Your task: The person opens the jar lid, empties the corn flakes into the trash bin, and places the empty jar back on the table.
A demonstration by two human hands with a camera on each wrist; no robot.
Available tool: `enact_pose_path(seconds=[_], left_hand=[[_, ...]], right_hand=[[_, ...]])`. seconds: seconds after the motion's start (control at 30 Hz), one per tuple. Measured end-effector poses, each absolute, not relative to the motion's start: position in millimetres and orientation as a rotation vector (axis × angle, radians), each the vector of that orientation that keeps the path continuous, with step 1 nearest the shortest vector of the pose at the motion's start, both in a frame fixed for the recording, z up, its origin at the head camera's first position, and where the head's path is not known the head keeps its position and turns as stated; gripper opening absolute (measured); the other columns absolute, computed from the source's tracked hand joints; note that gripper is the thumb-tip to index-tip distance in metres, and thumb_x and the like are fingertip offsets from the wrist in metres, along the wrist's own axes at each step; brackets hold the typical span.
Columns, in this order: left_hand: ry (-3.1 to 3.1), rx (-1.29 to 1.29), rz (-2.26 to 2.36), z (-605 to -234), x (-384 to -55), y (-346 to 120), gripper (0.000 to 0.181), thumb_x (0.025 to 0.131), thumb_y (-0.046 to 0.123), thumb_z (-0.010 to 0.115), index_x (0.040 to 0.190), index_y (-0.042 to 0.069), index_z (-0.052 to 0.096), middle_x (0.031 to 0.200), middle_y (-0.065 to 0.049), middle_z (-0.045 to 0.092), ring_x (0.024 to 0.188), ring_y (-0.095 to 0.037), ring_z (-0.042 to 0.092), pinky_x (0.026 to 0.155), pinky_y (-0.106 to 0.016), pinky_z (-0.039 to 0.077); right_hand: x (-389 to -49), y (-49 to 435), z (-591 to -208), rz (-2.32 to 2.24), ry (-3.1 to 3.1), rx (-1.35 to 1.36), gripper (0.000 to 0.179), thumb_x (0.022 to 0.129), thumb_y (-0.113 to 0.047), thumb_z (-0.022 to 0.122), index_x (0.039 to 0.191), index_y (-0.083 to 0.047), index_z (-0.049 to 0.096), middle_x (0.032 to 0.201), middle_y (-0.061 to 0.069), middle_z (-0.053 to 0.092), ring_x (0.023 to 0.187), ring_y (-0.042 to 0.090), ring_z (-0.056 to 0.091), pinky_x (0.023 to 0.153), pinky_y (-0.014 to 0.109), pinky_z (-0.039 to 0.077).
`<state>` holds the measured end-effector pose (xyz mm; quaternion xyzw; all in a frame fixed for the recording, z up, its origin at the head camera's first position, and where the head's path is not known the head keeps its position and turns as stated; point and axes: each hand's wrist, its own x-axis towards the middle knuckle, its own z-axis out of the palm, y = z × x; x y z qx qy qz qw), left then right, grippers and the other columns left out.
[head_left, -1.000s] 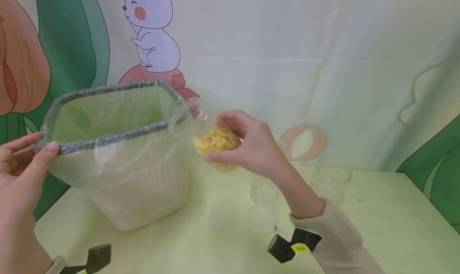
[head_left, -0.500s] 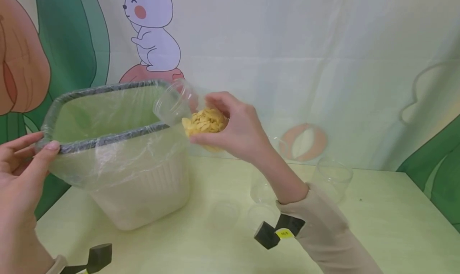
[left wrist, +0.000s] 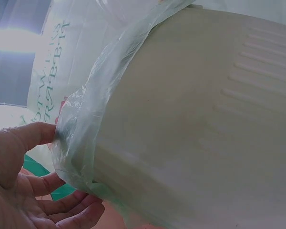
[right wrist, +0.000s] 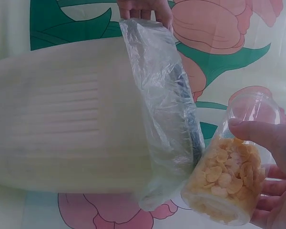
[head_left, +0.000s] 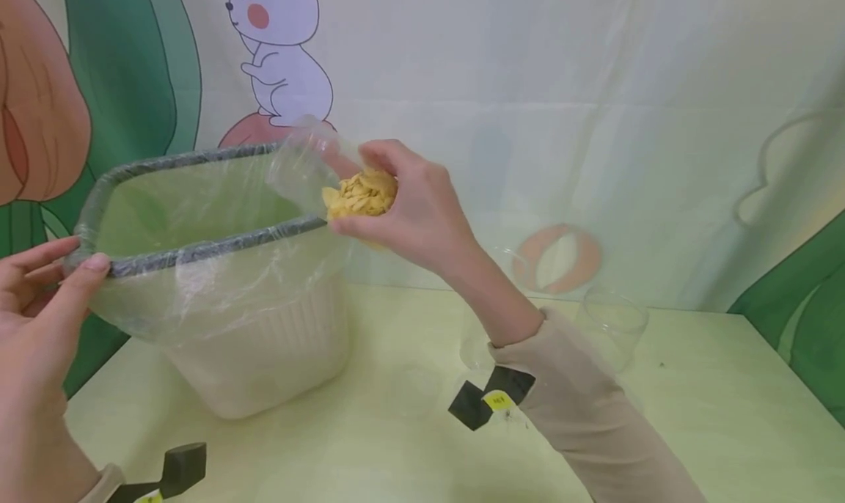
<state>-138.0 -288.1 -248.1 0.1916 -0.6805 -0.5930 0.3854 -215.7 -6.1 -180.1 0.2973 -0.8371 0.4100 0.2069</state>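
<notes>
My right hand (head_left: 419, 213) grips a clear plastic jar (head_left: 300, 162) around its lower part. Yellow flakes (head_left: 361, 195) that look like cornflakes are gathered at the hand's end. The jar is tilted, its mouth pointing left over the near right part of the bin's rim. The pale trash bin (head_left: 264, 371) stands on the table, lined with a thin clear-green plastic bag (head_left: 211, 290) folded over its dark rim. At the left corner, my left hand (head_left: 39, 320) pinches the bagged rim between thumb and fingers. In the right wrist view the flakes (right wrist: 229, 176) are inside the jar.
A clear round jar (head_left: 614, 327) stands on the table (head_left: 713, 415) at the right. Another clear container (head_left: 477, 345) is partly hidden behind my right forearm. A faint clear disc (head_left: 416, 386) lies near the middle. A printed curtain (head_left: 528, 85) hangs behind the table.
My right hand has moved left and up with the jar, bringing its mouth over the bin's rim. The left hand keeps its hold on the rim.
</notes>
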Motion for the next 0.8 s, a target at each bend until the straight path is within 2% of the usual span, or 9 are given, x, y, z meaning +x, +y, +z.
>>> enact_pose_path(seconds=[0.13,0.33,0.8], left_hand=[[-1.724,0.467,-1.502,-248,-138,-287,0.024,0.084,0.012,0.064,0.104,0.025,0.063,0.086,0.011,0.053,0.071,-0.002,0.047,0.059,-0.002,0.04],[-1.74,0.466,-1.48,-248,-138,-287,0.024,0.084,0.012,0.064,0.103,0.026,0.062,0.085,0.01,0.052,0.069,-0.002,0.046,0.058,-0.002,0.04],[-1.733,0.433,-1.465,-248,-138,-287,0.023,0.084,0.01,0.064,0.1,0.026,0.063,0.083,0.009,0.052,0.066,-0.002,0.045,0.057,-0.003,0.04]], right_hand=[[-221,-11,-175,1.059,-2.362,0.812,0.066,0.063,-0.025,0.083,0.119,-0.007,0.054,0.119,0.004,0.059,0.101,0.014,0.055,0.077,0.021,0.045],[-228,-16,-169,0.922,-2.381,0.805,0.068,0.065,-0.029,0.082,0.122,-0.006,0.052,0.121,0.005,0.057,0.09,0.013,0.054,0.068,0.021,0.044],[-242,-24,-162,0.684,-2.498,0.718,0.074,0.068,-0.036,0.079,0.129,-0.011,0.047,0.122,0.0,0.055,0.083,0.012,0.052,0.067,0.022,0.044]])
